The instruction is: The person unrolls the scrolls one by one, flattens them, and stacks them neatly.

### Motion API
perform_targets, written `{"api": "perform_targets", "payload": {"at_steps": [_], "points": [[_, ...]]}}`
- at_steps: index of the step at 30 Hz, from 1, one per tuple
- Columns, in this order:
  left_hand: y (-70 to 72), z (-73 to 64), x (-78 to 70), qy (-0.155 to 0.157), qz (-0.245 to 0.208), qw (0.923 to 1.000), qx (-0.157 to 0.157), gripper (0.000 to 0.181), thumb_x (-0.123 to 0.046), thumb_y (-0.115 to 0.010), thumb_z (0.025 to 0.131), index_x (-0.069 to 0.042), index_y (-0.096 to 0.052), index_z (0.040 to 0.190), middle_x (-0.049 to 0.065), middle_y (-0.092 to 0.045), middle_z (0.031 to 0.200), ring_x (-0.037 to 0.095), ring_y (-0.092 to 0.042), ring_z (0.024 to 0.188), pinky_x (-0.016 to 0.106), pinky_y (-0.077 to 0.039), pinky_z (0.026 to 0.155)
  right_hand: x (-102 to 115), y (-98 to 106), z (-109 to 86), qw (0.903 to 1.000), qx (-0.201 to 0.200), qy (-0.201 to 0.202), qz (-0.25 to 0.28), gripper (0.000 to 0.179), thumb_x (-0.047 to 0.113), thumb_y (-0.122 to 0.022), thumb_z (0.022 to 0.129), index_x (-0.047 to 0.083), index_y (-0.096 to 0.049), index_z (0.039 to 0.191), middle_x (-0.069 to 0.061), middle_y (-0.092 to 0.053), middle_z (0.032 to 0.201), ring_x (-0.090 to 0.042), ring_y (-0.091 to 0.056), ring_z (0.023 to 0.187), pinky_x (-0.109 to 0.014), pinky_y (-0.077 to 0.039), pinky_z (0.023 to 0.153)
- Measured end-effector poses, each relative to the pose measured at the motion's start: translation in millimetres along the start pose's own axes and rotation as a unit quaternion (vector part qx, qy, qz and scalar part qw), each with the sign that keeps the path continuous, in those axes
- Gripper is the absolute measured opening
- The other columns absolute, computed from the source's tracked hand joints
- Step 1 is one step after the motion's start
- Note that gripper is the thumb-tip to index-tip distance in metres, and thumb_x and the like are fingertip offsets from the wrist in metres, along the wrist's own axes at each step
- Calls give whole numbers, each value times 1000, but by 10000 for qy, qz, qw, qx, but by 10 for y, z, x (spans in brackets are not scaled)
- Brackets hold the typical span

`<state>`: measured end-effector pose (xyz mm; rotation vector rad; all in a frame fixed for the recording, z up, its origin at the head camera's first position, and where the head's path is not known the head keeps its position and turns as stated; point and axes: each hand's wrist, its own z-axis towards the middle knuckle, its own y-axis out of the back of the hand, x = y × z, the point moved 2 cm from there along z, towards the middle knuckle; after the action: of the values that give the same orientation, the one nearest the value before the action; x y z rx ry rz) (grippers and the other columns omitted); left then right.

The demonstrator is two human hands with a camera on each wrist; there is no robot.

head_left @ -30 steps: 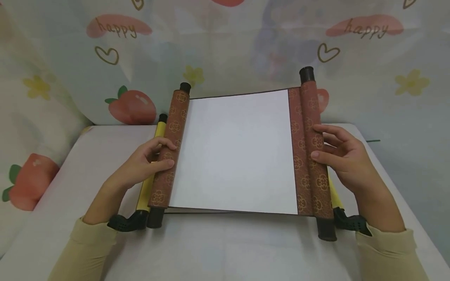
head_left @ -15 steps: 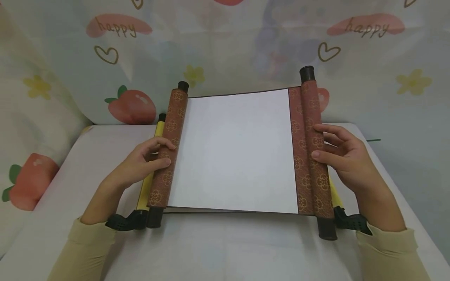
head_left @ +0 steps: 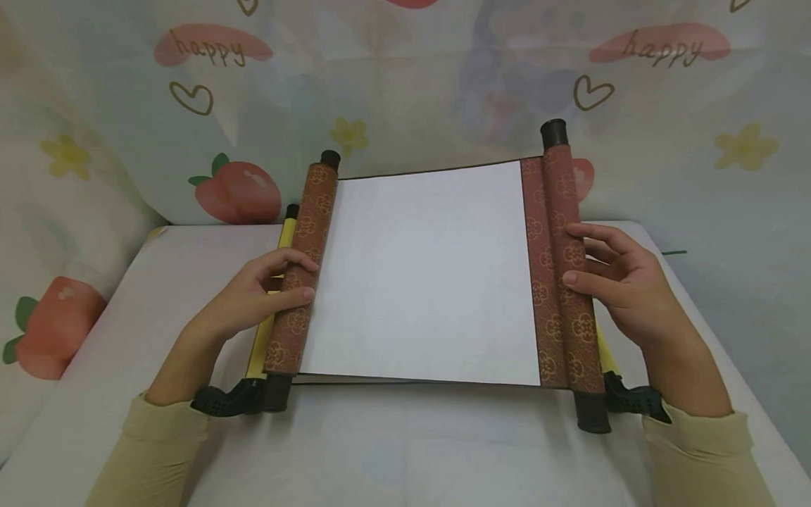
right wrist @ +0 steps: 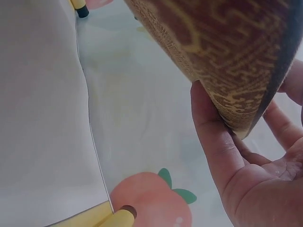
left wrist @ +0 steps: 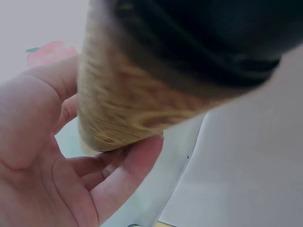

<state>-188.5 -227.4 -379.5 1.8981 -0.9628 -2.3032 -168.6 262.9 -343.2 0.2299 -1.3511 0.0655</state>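
A hanging scroll with blank white paper is spread between two reddish-brown, gold-patterned rolls, its far edge raised in the head view. My left hand grips the left roll, thumb in front and fingers over its outer side. On the other side, my right hand holds the right roll between thumb and fingers. Black knobs cap both rolls; the left wrist view shows one black knob close up. Beneath lies a second scroll with a yellow roller, mostly hidden by the upper one.
Everything is over a white table. A printed cloth with fruit, hearts and the word "happy" hangs behind and at the sides. Black wrist mounts sit close to the rolls' lower ends.
The left roll has shifted slightly left and the right roll slightly right, so they stand a little farther apart. Both hands keep their hold.
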Motion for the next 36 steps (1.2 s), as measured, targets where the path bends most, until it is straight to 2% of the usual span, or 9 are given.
{"api": "perform_targets", "payload": {"at_steps": [3, 9, 17, 21, 26, 31, 36], "points": [[16, 1, 1, 55, 23, 10000, 32, 32, -15, -71, 93, -15, -60, 123, 2, -55, 128, 23, -52, 113, 34, -50, 89, 9, -4, -8, 10000, -59, -29, -49, 60, -14, -62, 89, 4, -48, 144, -10, -47, 135, -13, -64, 104, -21, -56, 74], [44, -5, 5, 192, -133, 9997, 38, 29, -12, -66, 96, -12, -57, 124, 7, -51, 126, 29, -54, 106, 37, -52, 83, 32, -16, -18, 10000, -67, -48, -15, 59, -14, -62, 90, 4, -47, 145, -11, -48, 134, -13, -64, 104, -21, -56, 73], [48, -4, 13, 121, -252, 9996, 36, 29, -10, -64, 96, -10, -56, 124, 9, -51, 119, 30, -58, 97, 35, -53, 77, 57, -28, -13, 9999, -63, 22, 117, 59, -16, -61, 90, 3, -48, 144, -11, -48, 134, -13, -64, 101, -21, -55, 73], [45, 3, 18, 136, -171, 9998, -9, 31, -13, -68, 94, -12, -57, 123, 7, -52, 121, 27, -55, 104, 34, -52, 82, 60, -32, -14, 9999, -44, -11, 120, 59, -16, -61, 90, 3, -47, 144, -11, -47, 133, -13, -64, 100, -21, -56, 72], [51, 7, 32, 275, -170, 9995, -69, 37, -15, -74, 90, -13, -54, 121, 7, -50, 124, 30, -56, 104, 37, -53, 81, 64, -29, -16, 9999, -60, -24, 128, 59, -15, -61, 90, 3, -48, 144, -11, -47, 134, -13, -64, 103, -21, -56, 74], [82, -3, 37, 341, -210, 9991, -122, 38, -12, -74, 90, -11, -50, 119, 10, -50, 119, 29, -55, 103, 38, -51, 79, 67, -24, -13, 9998, -62, 0, 172, 58, -15, -61, 90, 2, -47, 144, -11, -48, 134, -13, -65, 104, -21, -56, 73], [123, -21, 28, 283, -207, 9992, -205, 35, -7, -71, 91, -9, -47, 117, 8, -48, 119, 28, -53, 103, 35, -48, 78, 64, -16, -13, 9997, -49, 39, 220, 59, -16, -60, 90, 2, -47, 144, -11, -49, 134, -13, -65, 105, -22, -56, 73]]}}
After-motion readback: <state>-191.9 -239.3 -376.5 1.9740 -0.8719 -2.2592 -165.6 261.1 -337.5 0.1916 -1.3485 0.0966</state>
